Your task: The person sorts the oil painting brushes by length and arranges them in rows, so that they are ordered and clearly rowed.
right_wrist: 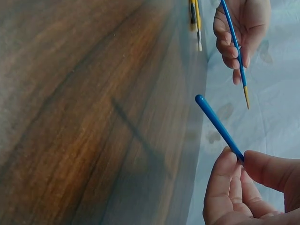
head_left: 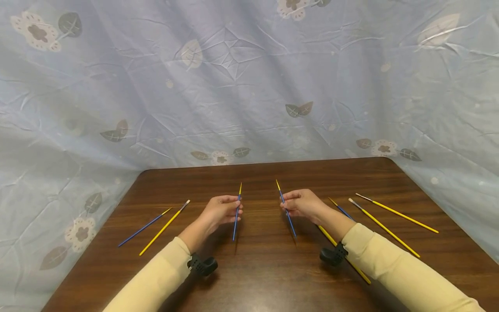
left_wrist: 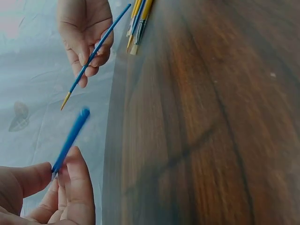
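Note:
My left hand (head_left: 221, 212) pinches a thin blue paintbrush (head_left: 236, 221) between thumb and fingers, its yellow tip pointing away from me. A matching blue paintbrush (head_left: 290, 221) is pinched the same way by my right hand (head_left: 303, 203), leaning slightly to the left at its tip. Both brushes are held above the table and apart from each other. The left wrist view shows the rounded handle end of the left brush (left_wrist: 71, 138) sticking out past the thumb. In the right wrist view, the right brush's handle (right_wrist: 218, 123) angles up from the fingertips.
On the brown wooden table (head_left: 249, 277), a blue brush (head_left: 144, 227) and a yellow brush (head_left: 163, 229) lie at the left. To the right lie two long yellow brushes (head_left: 390, 232) (head_left: 407, 213); another yellow brush (head_left: 327, 235) and a blue brush (head_left: 340, 209) are partly under my right arm. A patterned cloth (head_left: 249, 86) hangs behind.

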A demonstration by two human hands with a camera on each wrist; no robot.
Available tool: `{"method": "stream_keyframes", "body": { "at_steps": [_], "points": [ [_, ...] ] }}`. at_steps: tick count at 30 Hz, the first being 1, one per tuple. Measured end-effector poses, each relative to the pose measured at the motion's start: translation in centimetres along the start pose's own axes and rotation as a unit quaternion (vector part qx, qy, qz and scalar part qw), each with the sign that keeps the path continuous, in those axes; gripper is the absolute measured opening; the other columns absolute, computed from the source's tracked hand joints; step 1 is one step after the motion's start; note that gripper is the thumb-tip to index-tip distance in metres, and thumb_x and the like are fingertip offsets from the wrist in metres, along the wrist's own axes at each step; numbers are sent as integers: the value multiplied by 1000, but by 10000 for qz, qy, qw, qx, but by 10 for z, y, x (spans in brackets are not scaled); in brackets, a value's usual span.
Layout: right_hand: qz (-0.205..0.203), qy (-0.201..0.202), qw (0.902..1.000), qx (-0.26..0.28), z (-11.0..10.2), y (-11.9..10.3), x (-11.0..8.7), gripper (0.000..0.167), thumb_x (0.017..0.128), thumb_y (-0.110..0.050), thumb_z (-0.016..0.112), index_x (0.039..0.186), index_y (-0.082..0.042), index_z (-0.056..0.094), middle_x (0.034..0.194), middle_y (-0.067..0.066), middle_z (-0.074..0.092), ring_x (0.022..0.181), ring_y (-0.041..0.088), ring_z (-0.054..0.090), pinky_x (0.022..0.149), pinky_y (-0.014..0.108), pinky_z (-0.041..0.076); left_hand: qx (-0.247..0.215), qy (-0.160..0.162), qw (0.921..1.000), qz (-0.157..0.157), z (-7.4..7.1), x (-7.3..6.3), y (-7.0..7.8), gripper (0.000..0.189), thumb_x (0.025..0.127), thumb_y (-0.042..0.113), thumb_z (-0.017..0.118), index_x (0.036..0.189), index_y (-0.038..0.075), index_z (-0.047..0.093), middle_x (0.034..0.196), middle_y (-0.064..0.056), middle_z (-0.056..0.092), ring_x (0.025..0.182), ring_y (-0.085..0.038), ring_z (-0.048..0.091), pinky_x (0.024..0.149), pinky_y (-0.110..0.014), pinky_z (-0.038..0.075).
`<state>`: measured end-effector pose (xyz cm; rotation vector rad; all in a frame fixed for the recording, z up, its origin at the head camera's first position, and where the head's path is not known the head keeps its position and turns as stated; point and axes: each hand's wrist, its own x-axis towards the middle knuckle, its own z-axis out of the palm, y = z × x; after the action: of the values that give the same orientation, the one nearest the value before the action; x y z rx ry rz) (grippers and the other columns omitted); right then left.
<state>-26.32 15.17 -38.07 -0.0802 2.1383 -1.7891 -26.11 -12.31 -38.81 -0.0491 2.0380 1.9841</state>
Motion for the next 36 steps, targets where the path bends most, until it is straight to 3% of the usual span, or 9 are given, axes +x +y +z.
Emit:
{"method": "stream_keyframes", "body": {
  "at_steps": [8, 15, 18, 21, 25, 30, 36],
  "points": [
    [-28, 93, 10000, -12, -5, -4, 9, 40, 96, -1, 59, 131, 14, 48, 121, 28, 59, 102, 32, 63, 75, 27, 57, -301, -47, 9995, -68, 10, 15, -2, 33, 96, -4, 55, 127, -15, 52, 119, -31, 59, 80, -16, 67, 78, -35, 59],
    [61, 275, 9996, 102, -10, -6, 20, 40, 95, 0, 59, 131, 14, 48, 120, 27, 59, 100, 29, 64, 78, 29, 57, -482, -167, 9984, -224, 14, 26, -2, 39, 95, -9, 53, 132, -18, 46, 124, -32, 56, 87, -22, 66, 83, -37, 57],
    [90, 349, 9992, 165, -12, -6, 25, 39, 95, 1, 58, 131, 14, 47, 120, 27, 59, 106, 33, 61, 79, 29, 57, -583, -247, 9977, -238, 16, 29, -1, 40, 94, -11, 52, 133, -18, 45, 125, -33, 53, 96, -29, 65, 86, -36, 56],
    [123, 405, 9989, 210, -16, -5, 30, 39, 96, 2, 57, 131, 14, 47, 122, 27, 58, 109, 34, 59, 80, 27, 57, -623, -312, 9974, -199, 19, 33, -1, 41, 93, -13, 51, 133, -18, 44, 127, -33, 51, 104, -34, 62, 88, -37, 55],
    [133, 497, 9984, 250, -20, -6, 35, 40, 95, 2, 58, 132, 14, 46, 121, 26, 58, 103, 29, 62, 80, 27, 57, -702, -351, 9969, -65, 21, 39, 0, 42, 93, -15, 49, 135, -19, 41, 131, -36, 48, 103, -31, 63, 90, -37, 54],
    [172, 533, 9975, 426, -21, -6, 43, 42, 95, 2, 59, 134, 13, 46, 124, 28, 57, 95, 25, 64, 74, 25, 57, -793, -198, 9966, 111, 25, 46, 3, 44, 93, -15, 51, 135, -18, 42, 131, -36, 47, 96, -25, 64, 90, -37, 54],
    [288, 550, 9965, 561, -21, -8, 51, 45, 94, 4, 59, 136, 11, 45, 126, 28, 55, 93, 24, 64, 72, 24, 58, -952, 144, 9953, 128, 29, 55, 7, 45, 91, -14, 57, 134, -13, 48, 133, -32, 49, 112, -36, 59, 87, -36, 55]
  ]
}}
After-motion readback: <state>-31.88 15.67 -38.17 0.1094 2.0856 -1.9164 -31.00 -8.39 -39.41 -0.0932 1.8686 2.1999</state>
